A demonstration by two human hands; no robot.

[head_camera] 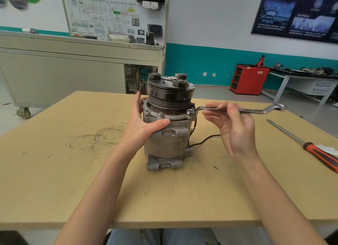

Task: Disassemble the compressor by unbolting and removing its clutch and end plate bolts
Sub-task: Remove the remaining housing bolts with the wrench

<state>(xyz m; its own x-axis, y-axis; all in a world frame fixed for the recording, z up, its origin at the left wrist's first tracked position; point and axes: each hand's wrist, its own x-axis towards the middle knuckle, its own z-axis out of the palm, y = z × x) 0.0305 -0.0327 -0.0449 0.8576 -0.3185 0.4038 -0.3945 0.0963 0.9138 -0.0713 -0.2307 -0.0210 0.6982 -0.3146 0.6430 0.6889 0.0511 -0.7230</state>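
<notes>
A grey metal compressor (167, 144) stands upright in the middle of the wooden table (54, 171), its black clutch and grooved pulley (170, 92) on top. My left hand (144, 120) grips the compressor's upper left side, thumb across the front under a flange bolt (160, 114). A ring spanner (237, 110) lies level to the right, its ring seated on the bolt (190, 111) at the flange's right corner. My right hand (232, 122) holds the spanner's shaft with fingers loosely curled around it.
A screwdriver (311, 149) with a red and black handle lies on the table at the right, beside a scrap of white paper (327, 149). A black wire (204, 140) trails from the compressor's right side. A wheeled cabinet and a red tool cabinet stand beyond the table.
</notes>
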